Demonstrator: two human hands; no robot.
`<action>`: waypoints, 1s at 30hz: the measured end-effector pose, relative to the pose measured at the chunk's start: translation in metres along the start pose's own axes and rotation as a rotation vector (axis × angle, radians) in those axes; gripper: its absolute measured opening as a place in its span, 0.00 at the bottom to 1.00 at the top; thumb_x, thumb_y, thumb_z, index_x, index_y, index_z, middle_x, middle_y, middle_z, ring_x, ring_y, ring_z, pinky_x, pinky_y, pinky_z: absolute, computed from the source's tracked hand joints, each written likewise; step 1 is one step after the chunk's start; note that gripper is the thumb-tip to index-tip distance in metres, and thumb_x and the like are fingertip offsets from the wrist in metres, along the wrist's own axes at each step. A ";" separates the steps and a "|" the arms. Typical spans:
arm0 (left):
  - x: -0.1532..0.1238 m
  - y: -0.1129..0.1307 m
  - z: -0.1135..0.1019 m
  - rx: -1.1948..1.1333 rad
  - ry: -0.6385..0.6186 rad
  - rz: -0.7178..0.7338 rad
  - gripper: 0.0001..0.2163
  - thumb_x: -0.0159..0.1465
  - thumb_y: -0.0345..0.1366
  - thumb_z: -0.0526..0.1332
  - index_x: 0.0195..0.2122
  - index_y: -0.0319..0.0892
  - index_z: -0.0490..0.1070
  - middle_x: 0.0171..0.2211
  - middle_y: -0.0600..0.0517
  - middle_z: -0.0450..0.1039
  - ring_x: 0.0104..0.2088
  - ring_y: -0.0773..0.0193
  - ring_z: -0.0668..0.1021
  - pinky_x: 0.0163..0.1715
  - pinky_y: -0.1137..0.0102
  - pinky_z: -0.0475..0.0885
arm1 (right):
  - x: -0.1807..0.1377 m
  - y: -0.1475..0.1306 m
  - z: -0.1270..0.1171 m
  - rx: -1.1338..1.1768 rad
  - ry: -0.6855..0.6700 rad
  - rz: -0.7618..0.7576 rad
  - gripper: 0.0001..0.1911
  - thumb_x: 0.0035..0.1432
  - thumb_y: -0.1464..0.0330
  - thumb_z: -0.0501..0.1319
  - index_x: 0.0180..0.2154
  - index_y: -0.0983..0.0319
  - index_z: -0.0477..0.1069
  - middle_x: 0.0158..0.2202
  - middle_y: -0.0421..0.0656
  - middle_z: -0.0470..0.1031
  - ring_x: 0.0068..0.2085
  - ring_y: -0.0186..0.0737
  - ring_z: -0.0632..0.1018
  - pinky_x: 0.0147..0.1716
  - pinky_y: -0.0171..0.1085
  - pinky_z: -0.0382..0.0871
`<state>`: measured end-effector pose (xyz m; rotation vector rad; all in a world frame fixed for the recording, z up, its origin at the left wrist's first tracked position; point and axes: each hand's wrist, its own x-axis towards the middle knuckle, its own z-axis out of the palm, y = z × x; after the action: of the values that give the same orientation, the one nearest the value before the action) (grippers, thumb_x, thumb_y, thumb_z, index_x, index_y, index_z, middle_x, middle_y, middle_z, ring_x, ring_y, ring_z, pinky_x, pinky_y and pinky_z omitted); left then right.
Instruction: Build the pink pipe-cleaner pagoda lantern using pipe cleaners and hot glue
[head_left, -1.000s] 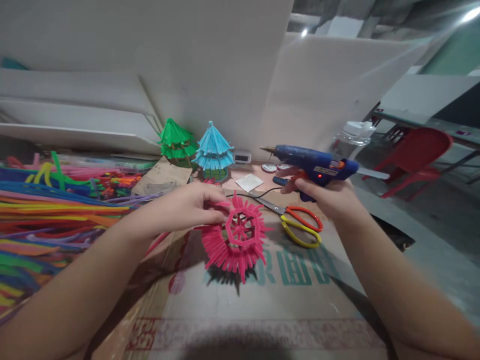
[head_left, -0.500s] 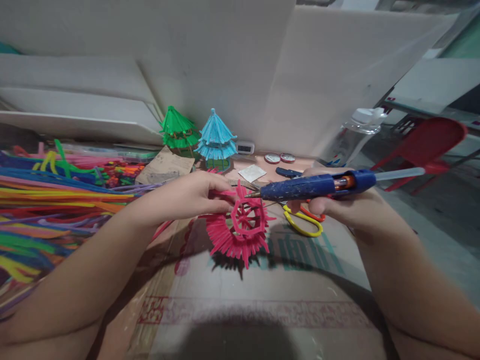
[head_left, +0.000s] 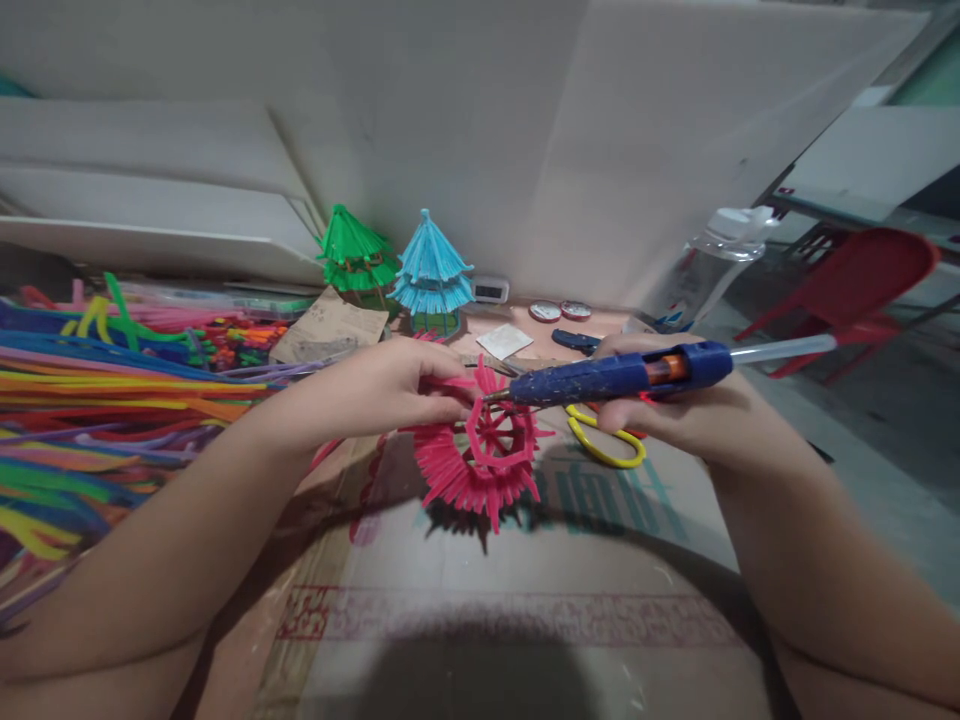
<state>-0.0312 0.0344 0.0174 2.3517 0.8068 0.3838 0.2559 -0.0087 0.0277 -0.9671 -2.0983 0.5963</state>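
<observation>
My left hand (head_left: 409, 390) pinches the pink pipe-cleaner roof piece (head_left: 457, 470) at its upper left edge. The piece is tilted, so its ring-shaped frame and inner spokes face me, with fringe fanned out around it. In my right hand (head_left: 652, 420) is a blue hot glue gun (head_left: 615, 376), its fingers closed around the body. A clear glue stick (head_left: 784, 348) sticks out of the gun's back end. The nozzle points left and sits at the upper rim of the pink frame; whether it touches I cannot tell. Yellow-handled scissors (head_left: 607, 450) lie below the gun.
Blue (head_left: 430, 265) and green (head_left: 352, 245) pipe-cleaner pavilions stand at the back. Bundles of coloured pipe cleaners (head_left: 112, 400) cover the left side. A clear bottle (head_left: 712, 270) stands at the right rear, beyond it a red chair (head_left: 870, 285). A printed board (head_left: 525, 620) covers the tabletop.
The glue gun has moved slightly left and down, bringing its nozzle to the pink frame's upper rim. My left hand keeps its hold on the pink piece, nearly still.
</observation>
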 end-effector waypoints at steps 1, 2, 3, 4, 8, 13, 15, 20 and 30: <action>0.000 0.000 0.000 0.001 0.001 -0.006 0.09 0.65 0.34 0.61 0.38 0.43 0.82 0.31 0.55 0.77 0.32 0.69 0.77 0.30 0.78 0.67 | 0.000 0.000 0.000 -0.003 -0.006 0.013 0.23 0.48 0.45 0.71 0.30 0.58 0.77 0.29 0.43 0.77 0.36 0.48 0.78 0.42 0.44 0.73; 0.000 0.000 0.000 0.003 -0.001 -0.012 0.09 0.64 0.34 0.61 0.38 0.43 0.82 0.31 0.55 0.77 0.32 0.68 0.77 0.30 0.77 0.67 | 0.001 0.000 0.000 -0.010 -0.017 0.014 0.24 0.48 0.44 0.70 0.29 0.58 0.76 0.28 0.42 0.76 0.36 0.49 0.78 0.41 0.45 0.73; 0.000 0.001 0.000 0.003 -0.003 -0.015 0.09 0.64 0.34 0.61 0.38 0.43 0.82 0.31 0.55 0.77 0.32 0.68 0.77 0.30 0.77 0.67 | 0.002 0.001 0.000 -0.019 -0.016 0.003 0.24 0.47 0.44 0.70 0.28 0.58 0.75 0.26 0.42 0.74 0.35 0.48 0.77 0.40 0.44 0.73; 0.001 0.001 0.000 0.004 -0.004 -0.014 0.09 0.64 0.34 0.61 0.39 0.43 0.82 0.31 0.55 0.77 0.32 0.68 0.77 0.30 0.77 0.67 | 0.002 0.001 -0.001 -0.032 -0.010 -0.013 0.25 0.47 0.43 0.70 0.27 0.58 0.74 0.25 0.41 0.73 0.34 0.48 0.77 0.40 0.44 0.73; 0.001 0.002 0.000 0.002 -0.003 -0.010 0.09 0.64 0.34 0.61 0.39 0.43 0.82 0.31 0.55 0.77 0.31 0.68 0.76 0.30 0.77 0.67 | 0.005 0.000 -0.001 -0.045 -0.021 -0.028 0.24 0.49 0.46 0.71 0.26 0.59 0.72 0.21 0.38 0.69 0.26 0.39 0.71 0.32 0.39 0.69; 0.001 0.001 0.000 0.003 -0.013 -0.029 0.09 0.65 0.35 0.61 0.40 0.44 0.82 0.32 0.55 0.77 0.31 0.68 0.76 0.31 0.77 0.67 | 0.005 -0.003 -0.002 -0.031 -0.049 0.026 0.22 0.48 0.49 0.72 0.25 0.58 0.71 0.19 0.36 0.67 0.22 0.35 0.66 0.22 0.36 0.59; 0.002 0.000 0.000 0.012 -0.014 -0.041 0.10 0.65 0.35 0.61 0.40 0.44 0.82 0.33 0.54 0.78 0.32 0.67 0.77 0.31 0.76 0.67 | 0.005 -0.004 -0.002 -0.033 -0.046 0.039 0.23 0.48 0.48 0.73 0.25 0.58 0.71 0.19 0.36 0.67 0.21 0.36 0.66 0.22 0.36 0.57; 0.003 0.000 0.000 0.010 -0.027 -0.068 0.10 0.65 0.36 0.61 0.41 0.43 0.82 0.33 0.54 0.79 0.33 0.65 0.78 0.31 0.75 0.66 | 0.003 0.000 -0.003 -0.033 -0.052 0.024 0.23 0.48 0.48 0.72 0.23 0.59 0.69 0.19 0.36 0.66 0.22 0.35 0.65 0.22 0.36 0.56; 0.002 0.001 0.000 -0.005 -0.030 -0.081 0.10 0.64 0.36 0.61 0.41 0.43 0.82 0.34 0.54 0.80 0.33 0.65 0.78 0.32 0.74 0.67 | 0.004 0.002 -0.003 -0.030 -0.048 0.022 0.22 0.48 0.49 0.73 0.25 0.59 0.71 0.20 0.37 0.70 0.22 0.35 0.67 0.21 0.35 0.59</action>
<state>-0.0292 0.0343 0.0182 2.3063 0.8822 0.3152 0.2570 -0.0045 0.0297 -1.0029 -2.1473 0.6062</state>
